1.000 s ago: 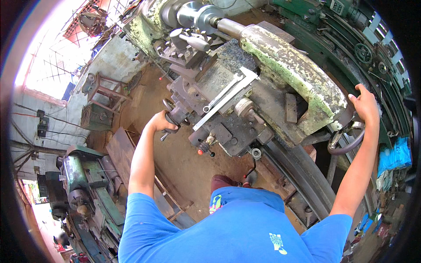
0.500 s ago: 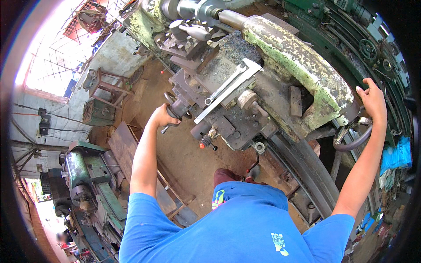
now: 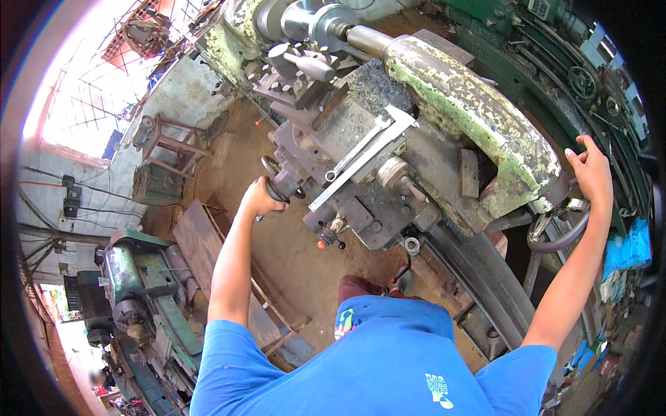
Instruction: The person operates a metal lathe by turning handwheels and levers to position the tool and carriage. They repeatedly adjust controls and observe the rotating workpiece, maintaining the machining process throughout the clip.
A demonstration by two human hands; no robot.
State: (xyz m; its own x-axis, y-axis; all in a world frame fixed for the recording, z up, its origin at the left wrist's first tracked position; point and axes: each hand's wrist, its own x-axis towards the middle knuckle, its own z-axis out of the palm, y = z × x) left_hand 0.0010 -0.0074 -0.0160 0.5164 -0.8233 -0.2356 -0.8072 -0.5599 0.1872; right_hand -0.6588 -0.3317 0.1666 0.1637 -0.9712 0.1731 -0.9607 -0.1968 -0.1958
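Fingers of the left hand (image 3: 258,197) clamp the carriage handwheel (image 3: 276,182); right hand (image 3: 591,172) fingers rest half-curled above the tailstock handwheel (image 3: 558,232).

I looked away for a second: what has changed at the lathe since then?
Little. The left hand stays closed on the carriage handwheel. The right hand stays on the tailstock end above its handwheel. Only the view has shifted slightly; calipers lie unmoved.

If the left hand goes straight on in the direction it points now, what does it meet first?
The left hand already grips a dark round metal handwheel. Straight beyond, it would probably meet the grey greasy lathe carriage, though depth is unclear.
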